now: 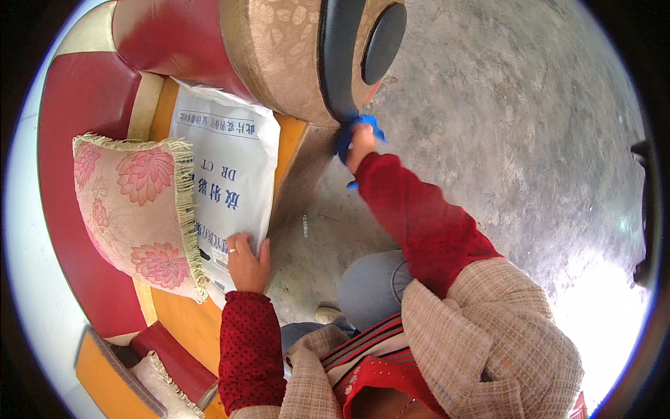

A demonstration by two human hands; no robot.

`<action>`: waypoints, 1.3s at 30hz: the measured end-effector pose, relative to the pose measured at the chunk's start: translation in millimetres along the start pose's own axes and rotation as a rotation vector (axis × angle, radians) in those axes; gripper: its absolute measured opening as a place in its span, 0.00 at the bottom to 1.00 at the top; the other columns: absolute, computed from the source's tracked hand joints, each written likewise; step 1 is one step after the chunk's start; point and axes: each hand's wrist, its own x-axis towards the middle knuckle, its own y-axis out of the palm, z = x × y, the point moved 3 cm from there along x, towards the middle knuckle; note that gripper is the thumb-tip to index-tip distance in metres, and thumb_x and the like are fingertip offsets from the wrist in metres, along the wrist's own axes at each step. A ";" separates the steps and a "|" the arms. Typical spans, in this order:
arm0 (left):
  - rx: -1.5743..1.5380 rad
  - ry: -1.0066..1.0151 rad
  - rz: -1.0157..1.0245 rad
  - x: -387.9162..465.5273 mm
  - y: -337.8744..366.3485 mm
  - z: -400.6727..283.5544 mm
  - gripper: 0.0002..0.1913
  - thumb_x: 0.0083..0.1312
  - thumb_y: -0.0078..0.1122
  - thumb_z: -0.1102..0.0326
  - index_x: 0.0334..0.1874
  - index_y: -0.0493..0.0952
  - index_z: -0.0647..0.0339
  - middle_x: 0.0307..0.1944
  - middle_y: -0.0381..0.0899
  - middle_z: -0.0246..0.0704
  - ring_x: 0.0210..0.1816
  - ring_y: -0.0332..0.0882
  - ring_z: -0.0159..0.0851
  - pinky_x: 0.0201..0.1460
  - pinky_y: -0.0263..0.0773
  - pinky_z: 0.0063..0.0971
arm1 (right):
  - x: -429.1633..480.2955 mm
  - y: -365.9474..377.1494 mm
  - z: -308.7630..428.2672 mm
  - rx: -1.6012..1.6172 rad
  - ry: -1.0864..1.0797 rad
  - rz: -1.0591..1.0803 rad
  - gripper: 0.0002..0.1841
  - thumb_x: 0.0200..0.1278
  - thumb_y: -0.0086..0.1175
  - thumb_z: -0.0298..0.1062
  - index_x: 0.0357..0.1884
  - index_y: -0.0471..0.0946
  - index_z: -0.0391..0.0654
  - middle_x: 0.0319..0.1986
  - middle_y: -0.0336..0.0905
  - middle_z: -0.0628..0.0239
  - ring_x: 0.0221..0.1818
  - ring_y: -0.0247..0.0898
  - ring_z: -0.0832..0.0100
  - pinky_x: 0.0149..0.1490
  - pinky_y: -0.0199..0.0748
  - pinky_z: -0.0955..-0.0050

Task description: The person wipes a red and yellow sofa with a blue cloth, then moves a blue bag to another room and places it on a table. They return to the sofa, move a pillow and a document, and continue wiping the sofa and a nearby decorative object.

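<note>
My right hand (362,142) grips a blue cloth (370,123) against the lower front of the sofa's armrest (285,57), where a black curved trim strip (337,57) ends. The hand is slightly blurred. My left hand (249,264) rests, fingers spread, on the near end of a large white printed film bag (243,152), by the seat's front edge. That bag lies flat on the orange-brown seat (180,319) and bears blue writing. A pink floral cushion (131,209) with a cream fringe covers part of it.
The red and cream sofa backrest (89,225) runs along the left. A second fringed cushion (162,385) lies at the lower left beside an orange panel (112,377). Grey concrete floor (497,131) spreads to the right. A dark object (645,214) stands at the right rim.
</note>
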 end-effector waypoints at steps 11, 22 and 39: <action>-0.245 0.130 0.031 -1.0 -41.4 -4.4 0.08 0.67 0.56 0.70 0.31 0.69 0.63 0.31 0.71 0.47 0.32 0.73 0.58 0.32 0.68 0.48 | -153.4 41.5 9.2 -0.907 0.309 1.162 0.30 0.69 0.50 0.54 0.59 0.69 0.35 0.56 0.72 0.52 0.62 0.66 0.59 0.66 0.61 0.67; -1.805 -0.912 0.101 -33.2 -48.5 40.8 0.21 0.73 0.53 0.46 0.48 0.74 0.61 0.36 0.77 0.31 0.24 0.65 0.25 0.21 0.61 0.21 | -273.5 157.6 54.0 -1.173 -0.515 0.956 0.19 0.65 0.49 0.41 0.47 0.79 0.35 0.37 0.80 0.40 0.41 0.77 0.41 0.48 0.75 0.50; -1.804 -1.079 -0.021 -79.4 -60.4 88.1 0.38 0.69 0.38 0.26 0.61 0.71 0.56 0.33 0.77 0.28 0.18 0.56 0.21 0.16 0.46 0.18 | -354.5 380.2 384.9 -0.879 -0.898 0.942 0.22 0.60 0.62 0.40 0.48 0.80 0.31 0.39 0.85 0.54 0.35 0.83 0.65 0.44 0.79 0.69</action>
